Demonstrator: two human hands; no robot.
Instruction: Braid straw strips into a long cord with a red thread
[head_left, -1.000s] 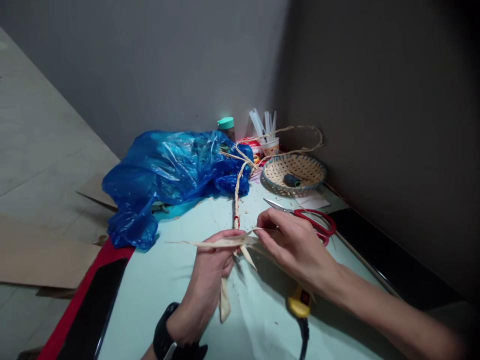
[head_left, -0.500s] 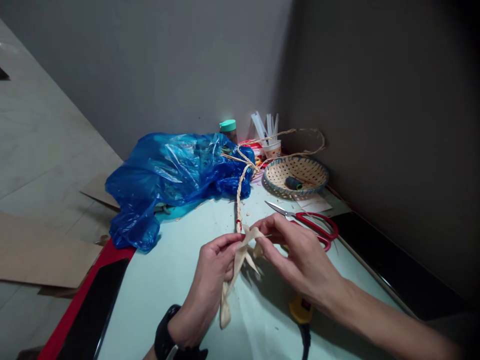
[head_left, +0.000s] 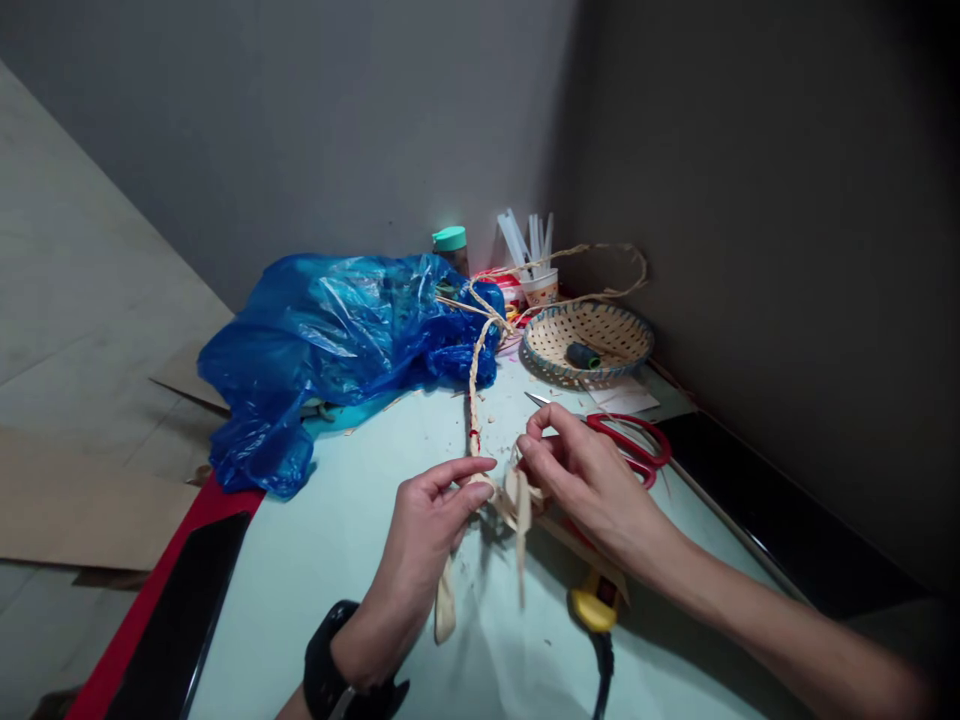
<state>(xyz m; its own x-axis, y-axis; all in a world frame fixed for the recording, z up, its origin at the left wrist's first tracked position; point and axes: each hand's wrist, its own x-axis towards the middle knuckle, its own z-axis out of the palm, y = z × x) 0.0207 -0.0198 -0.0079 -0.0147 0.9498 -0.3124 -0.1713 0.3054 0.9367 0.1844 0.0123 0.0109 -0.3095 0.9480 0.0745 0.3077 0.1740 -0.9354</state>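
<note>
A pale braided cord [head_left: 474, 395] of dried plant strips, with a bit of red on it, runs from the far tangle toward me. My left hand [head_left: 431, 520] pinches its near end between thumb and forefinger, and a loose strip [head_left: 445, 605] hangs below. My right hand [head_left: 577, 470], fingers closed, grips more strips [head_left: 522, 520] from the same end, just right of my left hand. What exactly lies between its fingertips is partly hidden. Red-handled scissors [head_left: 630, 430] lie behind my right hand. A yellow tool with a black cord [head_left: 595, 605] rests beneath my right forearm.
A crumpled blue plastic bag [head_left: 345, 330] covers the back left. At the back right stand a woven basket [head_left: 544, 345] holding a dark thread spool [head_left: 583, 356], a paper cup [head_left: 541, 288] of clear sticks and a green-lidded jar [head_left: 450, 242]. Walls close off the back and right.
My right hand has drawn slightly away from my left, pulling strips to the right, and one now dangles downward. My left hand keeps its pinch. The view has shifted slightly.
</note>
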